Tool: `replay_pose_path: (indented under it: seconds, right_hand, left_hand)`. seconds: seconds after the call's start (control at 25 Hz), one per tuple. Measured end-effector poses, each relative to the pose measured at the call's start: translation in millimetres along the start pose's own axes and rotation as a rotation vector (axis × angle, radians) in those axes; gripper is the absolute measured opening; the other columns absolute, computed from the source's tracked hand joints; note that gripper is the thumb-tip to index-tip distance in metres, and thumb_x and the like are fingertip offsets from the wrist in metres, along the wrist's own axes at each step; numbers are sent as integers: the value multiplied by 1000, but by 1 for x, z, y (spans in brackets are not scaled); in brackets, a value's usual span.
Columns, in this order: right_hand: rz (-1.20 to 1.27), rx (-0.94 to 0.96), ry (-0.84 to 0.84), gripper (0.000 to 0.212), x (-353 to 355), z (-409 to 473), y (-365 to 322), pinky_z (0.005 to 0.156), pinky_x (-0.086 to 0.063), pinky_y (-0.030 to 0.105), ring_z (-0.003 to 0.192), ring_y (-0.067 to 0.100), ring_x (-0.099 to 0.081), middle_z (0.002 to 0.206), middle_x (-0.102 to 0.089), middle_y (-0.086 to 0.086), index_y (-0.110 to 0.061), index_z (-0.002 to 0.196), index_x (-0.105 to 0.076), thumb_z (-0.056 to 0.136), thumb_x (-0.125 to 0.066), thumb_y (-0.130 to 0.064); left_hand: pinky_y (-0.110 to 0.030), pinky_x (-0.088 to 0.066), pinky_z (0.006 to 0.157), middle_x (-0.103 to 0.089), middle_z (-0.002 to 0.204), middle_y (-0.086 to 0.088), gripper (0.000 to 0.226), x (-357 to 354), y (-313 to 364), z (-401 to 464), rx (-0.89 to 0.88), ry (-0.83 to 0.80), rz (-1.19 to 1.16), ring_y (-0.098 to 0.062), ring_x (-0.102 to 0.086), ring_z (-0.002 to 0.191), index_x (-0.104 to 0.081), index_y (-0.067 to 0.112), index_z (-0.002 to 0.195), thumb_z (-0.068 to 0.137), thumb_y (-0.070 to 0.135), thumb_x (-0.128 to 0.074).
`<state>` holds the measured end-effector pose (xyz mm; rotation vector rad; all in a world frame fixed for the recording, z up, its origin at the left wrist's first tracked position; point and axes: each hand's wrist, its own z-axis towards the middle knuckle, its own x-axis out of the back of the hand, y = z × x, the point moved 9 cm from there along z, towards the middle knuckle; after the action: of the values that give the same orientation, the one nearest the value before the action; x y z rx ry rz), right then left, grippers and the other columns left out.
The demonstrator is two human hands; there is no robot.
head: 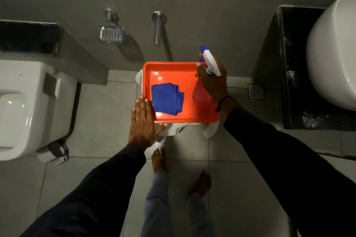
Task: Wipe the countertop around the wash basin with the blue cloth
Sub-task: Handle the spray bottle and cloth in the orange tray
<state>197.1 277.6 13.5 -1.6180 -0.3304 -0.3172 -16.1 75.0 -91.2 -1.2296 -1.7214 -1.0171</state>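
Head view: my right hand [212,81] grips the spray bottle [209,63]; my flat, empty left hand [142,121] could tip the orange tray [173,67], dumping the blue cloth [166,98].

We note the wash basin [333,59] cut off at the right edge, the toilet [28,106] at the left. The right hand [213,81] hides most of the spray bottle [200,90]. The stool under the orange tray [173,67] is largely hidden.

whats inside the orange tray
A folded blue cloth lies in the orange tray; the right hand grips a spray bottle there, hiding its base.
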Motion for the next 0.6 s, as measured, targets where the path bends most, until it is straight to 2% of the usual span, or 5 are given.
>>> replay_pose_path:
  seconds: [0.08,0.2,0.32,0.44,0.6]
  right_hand:
    - [-125,-24,-87,23,-2,0,-11,73,-61,39,58,10,-69,61,-70,1,-17,99,-72,87,-67,-36]
    - [-416,-90,-200,53,-6,-19,-19,83,-58,39,74,16,-72,63,-72,3,-15,71,-71,79,-59,-65]
    - [-586,-130,-334,50,-19,-54,-11,86,-57,36,100,28,-72,94,-78,9,-16,98,-75,84,-59,-61]
    - [-671,-175,-468,47,-30,-86,13,93,-51,37,118,32,-65,121,-71,13,-21,123,-69,91,-57,-53]
    - [-632,-211,-559,43,-45,-103,37,98,-53,32,110,21,-71,99,-79,7,-35,132,-61,92,-54,-50]
  left_hand:
    - [-53,-8,130,9,170,-23,111,1,1,1,19,4,-20,-40,3,159,5,-2,161,89,79,-23]
    - [-53,-7,130,8,170,-24,112,4,2,-1,56,15,-61,-40,4,159,5,-2,161,89,77,-28]
    - [-52,-6,131,10,170,-23,113,5,2,-5,76,14,-81,-39,7,159,7,-1,161,88,78,-28]
    - [-52,-5,131,12,170,-23,113,5,3,-4,75,-2,-81,-39,8,159,9,-1,160,89,77,-31]
    - [-53,-4,131,13,170,-23,114,2,2,-2,79,-14,-56,-40,9,159,11,-1,160,90,77,-34]
